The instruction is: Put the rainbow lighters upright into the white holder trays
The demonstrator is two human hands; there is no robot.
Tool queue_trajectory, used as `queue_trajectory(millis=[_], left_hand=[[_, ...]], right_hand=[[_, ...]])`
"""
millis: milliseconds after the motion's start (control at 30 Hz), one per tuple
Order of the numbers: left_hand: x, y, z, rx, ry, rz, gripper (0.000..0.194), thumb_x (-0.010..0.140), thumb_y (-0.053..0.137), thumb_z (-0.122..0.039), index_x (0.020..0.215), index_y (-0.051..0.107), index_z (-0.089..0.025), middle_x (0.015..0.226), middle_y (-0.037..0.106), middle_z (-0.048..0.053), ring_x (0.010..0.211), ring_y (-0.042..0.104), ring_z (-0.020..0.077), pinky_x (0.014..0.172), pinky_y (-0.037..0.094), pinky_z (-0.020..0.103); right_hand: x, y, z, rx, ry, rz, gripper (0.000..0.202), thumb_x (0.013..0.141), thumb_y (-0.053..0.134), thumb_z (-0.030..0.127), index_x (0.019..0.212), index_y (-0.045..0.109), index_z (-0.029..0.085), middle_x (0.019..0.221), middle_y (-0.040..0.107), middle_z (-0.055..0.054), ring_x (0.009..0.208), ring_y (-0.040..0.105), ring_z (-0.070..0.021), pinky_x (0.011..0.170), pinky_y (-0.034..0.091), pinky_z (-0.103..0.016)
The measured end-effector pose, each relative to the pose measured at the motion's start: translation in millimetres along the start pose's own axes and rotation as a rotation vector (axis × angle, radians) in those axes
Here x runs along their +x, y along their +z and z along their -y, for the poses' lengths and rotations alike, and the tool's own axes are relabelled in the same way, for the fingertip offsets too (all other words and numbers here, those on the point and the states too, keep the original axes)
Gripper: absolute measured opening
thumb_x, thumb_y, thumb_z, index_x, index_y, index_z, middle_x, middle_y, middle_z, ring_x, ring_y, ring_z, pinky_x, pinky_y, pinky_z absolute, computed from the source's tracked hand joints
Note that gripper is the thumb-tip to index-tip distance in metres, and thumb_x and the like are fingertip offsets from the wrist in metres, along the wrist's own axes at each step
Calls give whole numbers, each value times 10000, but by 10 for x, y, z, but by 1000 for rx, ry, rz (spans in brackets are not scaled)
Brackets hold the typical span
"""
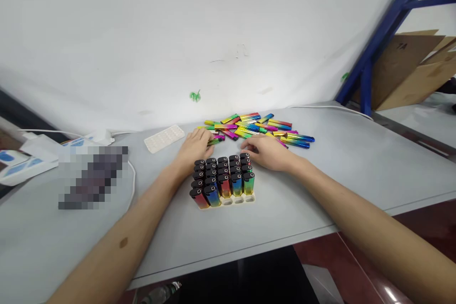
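Observation:
In front of me stands a cream tray with rows of upright lighters, black-topped with shiny red, blue and green bodies. Its nearest row shows two lighters at the left and three bare holes at the right. Behind it lies a loose pile of shiny rainbow-coloured lighter casings. My left hand is at the pile's left edge, its fingers closed around a magenta-and-green lighter casing. Beside the pile's front, right of the tray, my right hand rests with curved fingers, thumb apart, nothing visible in it.
A second cream tray lies flat by the wall, left of the pile. Farther left are white power strips, a cable and a pixelated dark object. A blue metal frame and cardboard boxes stand at the right.

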State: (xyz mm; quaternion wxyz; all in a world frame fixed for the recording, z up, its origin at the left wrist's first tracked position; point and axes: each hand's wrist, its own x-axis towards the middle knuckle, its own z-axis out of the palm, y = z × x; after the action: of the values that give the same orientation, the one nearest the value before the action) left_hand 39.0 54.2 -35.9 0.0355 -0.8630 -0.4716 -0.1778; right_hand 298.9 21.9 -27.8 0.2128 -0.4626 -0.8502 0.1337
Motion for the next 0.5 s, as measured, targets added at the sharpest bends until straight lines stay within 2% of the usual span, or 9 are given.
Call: queue_trajectory(millis=[100,200,333,500], left_hand=[[-31,-20,-63,-323,-201,-89,169,891,489,-207,1031,393,-208,1030,641,93,834,575,199,765,430,354],[-27,-52,-94,-498,-375,-170,281,874,477,-193,1124,351,-218,919,661,44,693,549,165,695,406,326],[-9,-65,-54,-610,-440,-187,244,846,433,-180,1071,506,-241,767,602,5,641,514,164,639,399,317],[-5,-62,-56,-957,-524,-239,235,775,476,-185,976,577,-253,697,538,-21,531,467,113,493,354,250]], right_hand=[[-1,2,0,6,-5,2,187,919,544,299,998,689,211,875,713,-57,932,615,-222,764,458,-343],[-4,6,-2,7,-3,8,202,916,539,296,1011,693,206,895,720,-62,928,618,-223,774,469,-351],[-15,7,-4,-11,2,23,210,909,545,287,1036,694,211,956,725,-73,1002,614,-238,828,479,-366],[-22,10,-5,-16,-1,27,206,903,562,280,1047,694,214,957,728,-71,1012,613,-239,842,482,-362]])
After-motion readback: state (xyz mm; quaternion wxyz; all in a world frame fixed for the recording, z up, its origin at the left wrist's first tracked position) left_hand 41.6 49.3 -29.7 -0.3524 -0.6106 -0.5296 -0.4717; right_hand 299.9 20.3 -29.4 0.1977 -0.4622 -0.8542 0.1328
